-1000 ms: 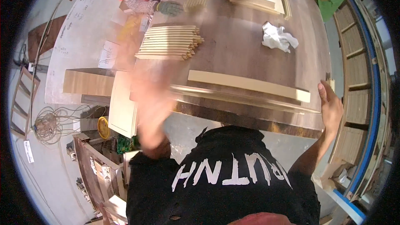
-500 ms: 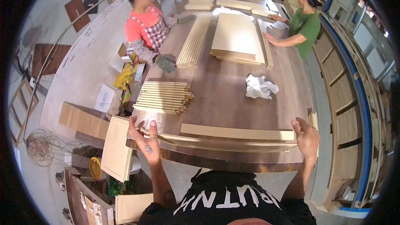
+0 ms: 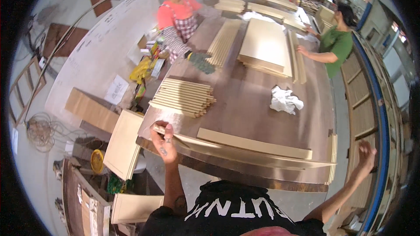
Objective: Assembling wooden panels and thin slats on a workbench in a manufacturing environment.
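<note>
My left hand [image 3: 165,145] is closed around the left end of a long thin wooden strip [image 3: 256,153]. The strip runs along the near edge of the brown table [image 3: 245,105], and its far right end sticks out freely. Away from the strip, past the table's right edge, my right hand [image 3: 366,157] is raised with loosely bent fingers and nothing visible in it. Just behind the strip lies a wider pale board [image 3: 253,143]. Nearest to my right hand is a small pile of narrow strips [image 3: 332,159] on the table's right edge.
Bundled strips [image 3: 183,97] lie at left, with crumpled white paper [image 3: 285,99] at right. Stacked panels [image 3: 265,46] stand farther back. A co-worker's gloved hand [image 3: 202,62] touches another row of strips [image 3: 225,41]; a person in green [image 3: 336,43] stands at right. Panels [image 3: 122,144] lean below left.
My left hand has closed on the strip's end. My right hand has moved right, off the table. The strip now slants, its right end sticking out. The gloved co-worker's hand has reached the row of strips.
</note>
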### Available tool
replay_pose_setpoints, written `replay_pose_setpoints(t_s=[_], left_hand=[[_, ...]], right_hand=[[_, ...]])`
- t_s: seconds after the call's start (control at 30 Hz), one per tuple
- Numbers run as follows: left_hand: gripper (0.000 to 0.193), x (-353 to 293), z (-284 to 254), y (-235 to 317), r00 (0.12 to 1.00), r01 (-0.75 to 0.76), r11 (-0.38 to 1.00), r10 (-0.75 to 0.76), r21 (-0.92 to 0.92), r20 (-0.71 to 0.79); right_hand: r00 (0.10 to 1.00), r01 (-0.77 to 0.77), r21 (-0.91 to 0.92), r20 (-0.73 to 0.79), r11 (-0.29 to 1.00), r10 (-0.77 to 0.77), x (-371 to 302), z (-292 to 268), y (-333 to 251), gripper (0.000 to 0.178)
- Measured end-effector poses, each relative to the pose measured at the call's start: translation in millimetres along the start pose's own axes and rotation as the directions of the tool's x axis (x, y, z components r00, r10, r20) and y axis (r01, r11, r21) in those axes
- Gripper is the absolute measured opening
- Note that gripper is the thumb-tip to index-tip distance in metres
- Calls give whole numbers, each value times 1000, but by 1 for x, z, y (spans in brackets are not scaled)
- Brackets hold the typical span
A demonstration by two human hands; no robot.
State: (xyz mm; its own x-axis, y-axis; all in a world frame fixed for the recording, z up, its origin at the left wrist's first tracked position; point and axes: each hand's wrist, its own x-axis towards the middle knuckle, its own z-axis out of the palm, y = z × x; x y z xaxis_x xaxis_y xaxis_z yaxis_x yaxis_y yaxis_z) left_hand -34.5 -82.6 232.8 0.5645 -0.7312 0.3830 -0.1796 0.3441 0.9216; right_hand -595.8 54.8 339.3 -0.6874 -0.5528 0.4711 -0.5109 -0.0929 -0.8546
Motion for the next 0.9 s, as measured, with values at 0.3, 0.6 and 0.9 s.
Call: replay_pose_setpoints(t_s=[0.3,0.6,0.9], left_hand=[[24,6,-4,3,1000,16,1000,-16,3,-24],[53,21,-27,-22,998,32,999,-32,4,62],[81,-34,-67,-237,684,729,677,-715,-99,146]], right_hand=[[579,-799,338,657,497,483,-101,84,186,67],[553,-801,250,657,544,513,-122,114,173,73],[301,-876,101,878,472,371,-128,99,237,82]])
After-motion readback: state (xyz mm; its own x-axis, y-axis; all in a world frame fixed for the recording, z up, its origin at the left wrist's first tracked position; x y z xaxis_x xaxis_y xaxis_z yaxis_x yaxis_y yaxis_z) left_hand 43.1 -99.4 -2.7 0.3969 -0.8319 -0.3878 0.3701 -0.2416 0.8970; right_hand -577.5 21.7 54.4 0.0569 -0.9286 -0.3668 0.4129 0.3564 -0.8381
